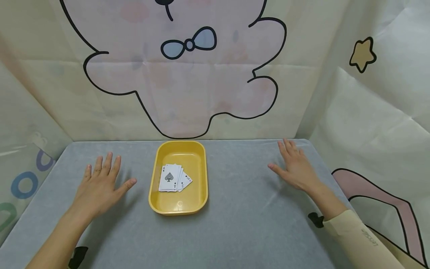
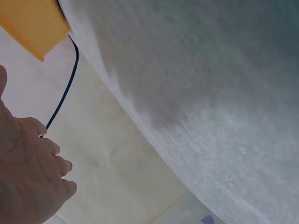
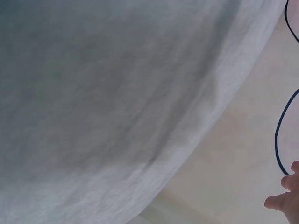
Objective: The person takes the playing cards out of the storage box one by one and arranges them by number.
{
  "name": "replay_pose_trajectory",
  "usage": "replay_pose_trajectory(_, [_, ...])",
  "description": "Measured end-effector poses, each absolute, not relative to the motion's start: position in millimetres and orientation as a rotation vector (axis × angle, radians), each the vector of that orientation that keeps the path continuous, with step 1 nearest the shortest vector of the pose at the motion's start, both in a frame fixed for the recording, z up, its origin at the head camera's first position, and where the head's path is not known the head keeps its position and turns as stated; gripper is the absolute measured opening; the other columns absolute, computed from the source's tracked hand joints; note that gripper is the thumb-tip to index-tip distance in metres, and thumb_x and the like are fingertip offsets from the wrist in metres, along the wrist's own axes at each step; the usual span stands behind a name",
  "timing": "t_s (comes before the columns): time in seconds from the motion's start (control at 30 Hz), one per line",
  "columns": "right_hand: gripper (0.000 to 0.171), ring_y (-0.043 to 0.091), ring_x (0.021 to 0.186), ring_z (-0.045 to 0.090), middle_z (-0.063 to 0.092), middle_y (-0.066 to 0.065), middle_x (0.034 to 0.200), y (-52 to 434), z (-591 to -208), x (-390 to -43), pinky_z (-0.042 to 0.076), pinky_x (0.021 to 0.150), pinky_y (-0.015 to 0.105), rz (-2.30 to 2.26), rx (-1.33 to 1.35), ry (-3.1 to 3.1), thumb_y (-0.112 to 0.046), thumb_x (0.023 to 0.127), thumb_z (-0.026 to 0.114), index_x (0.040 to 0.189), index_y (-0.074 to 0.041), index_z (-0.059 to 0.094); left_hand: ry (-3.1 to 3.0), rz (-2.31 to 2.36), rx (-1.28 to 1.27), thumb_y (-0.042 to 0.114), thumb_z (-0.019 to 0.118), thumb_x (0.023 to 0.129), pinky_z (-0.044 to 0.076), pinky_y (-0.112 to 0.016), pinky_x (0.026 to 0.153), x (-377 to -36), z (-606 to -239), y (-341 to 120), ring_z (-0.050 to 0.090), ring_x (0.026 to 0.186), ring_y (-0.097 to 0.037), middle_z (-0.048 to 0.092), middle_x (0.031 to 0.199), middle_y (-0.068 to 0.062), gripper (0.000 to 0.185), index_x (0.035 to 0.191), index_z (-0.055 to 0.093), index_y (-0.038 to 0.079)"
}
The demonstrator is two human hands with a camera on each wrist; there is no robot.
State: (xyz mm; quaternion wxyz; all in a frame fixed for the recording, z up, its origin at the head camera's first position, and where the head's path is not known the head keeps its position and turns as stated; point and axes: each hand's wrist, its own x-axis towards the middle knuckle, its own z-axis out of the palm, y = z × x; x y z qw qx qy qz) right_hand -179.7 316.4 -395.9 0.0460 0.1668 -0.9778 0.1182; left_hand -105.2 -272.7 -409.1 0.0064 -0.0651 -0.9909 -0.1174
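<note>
A yellow tray (image 1: 195,201) stands on the cloth-covered table, and its corner region (image 2: 39,28) shows in the left wrist view. Several playing cards (image 1: 169,178) lie face up and fanned inside it, an ace of spades on top and a two partly visible. To the left of the tray my left hand (image 1: 100,186) is spread palm down above the cloth, holding nothing. Over on the table's right side, my right hand (image 1: 297,168) has its fingers extended and also holds nothing. Both hands are apart from the tray.
Grey-blue cloth covers the table (image 1: 248,224). Behind its far edge hangs a pale curtain (image 1: 285,127) with a cartoon figure. A printed curtain (image 1: 379,123) borders the right side, and another (image 1: 20,149) the left.
</note>
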Motion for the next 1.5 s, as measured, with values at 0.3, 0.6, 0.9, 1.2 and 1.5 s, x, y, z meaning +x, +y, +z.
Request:
replay_pose_trajectory(0.3, [0.096,0.047,0.158,0.005,0.011,0.028,0.171,303,-394,-180,0.010,0.120,0.072,0.362,0.532,-2.966,-0.057,0.103,0.058,0.165,0.004,0.018,-3.098,-0.380,-0.245,0.070,0.043,0.104,-0.015,-0.066,0.120,-101,-406,-265,-0.005,0.155,-0.054,-0.004,0.171,-0.028,0.100,0.165,0.015,-0.004])
replay_pose_trajectory(0.6, [0.097,0.044,0.159,0.005,0.013,0.026,0.172,286,-391,-179,0.008,0.122,0.070,0.387,0.576,-2.957,-0.059,0.101,0.060,0.165,0.003,0.020,-3.091,-0.352,-0.293,0.070,0.044,0.103,-0.011,-0.065,0.122,-96,-403,-253,-0.004,0.156,-0.053,-0.001,0.172,-0.027,0.100,0.165,0.015,-0.004])
replay_pose_trajectory(0.9, [0.096,0.042,0.160,0.005,0.012,0.025,0.172,266,-387,-179,0.009,0.122,0.070,0.404,0.607,-2.967,-0.058,0.101,0.061,0.165,0.001,0.020,-3.075,-0.345,-0.359,0.067,0.049,0.103,-0.007,-0.065,0.123,-90,-402,-242,0.002,0.156,-0.053,0.004,0.171,-0.028,0.100,0.164,0.019,-0.007])
replay_pose_trajectory(1.2, [0.098,0.039,0.160,0.003,0.008,0.020,0.174,247,-385,-179,0.008,0.123,0.069,0.416,0.653,-2.964,-0.058,0.100,0.063,0.166,0.000,0.021,-3.018,-0.391,-0.467,0.064,0.057,0.101,0.002,-0.067,0.123,-84,-402,-231,0.007,0.156,-0.052,0.010,0.171,-0.028,0.101,0.163,0.022,-0.008])
replay_pose_trajectory(1.5, [0.098,0.037,0.161,0.004,0.010,0.020,0.174,225,-383,-177,0.011,0.123,0.068,0.412,0.725,-2.946,-0.060,0.099,0.062,0.166,-0.001,0.022,-3.065,-0.466,-0.460,0.062,0.061,0.100,0.006,-0.072,0.121,-79,-402,-220,0.008,0.155,-0.054,0.006,0.173,-0.024,0.102,0.165,0.019,-0.004])
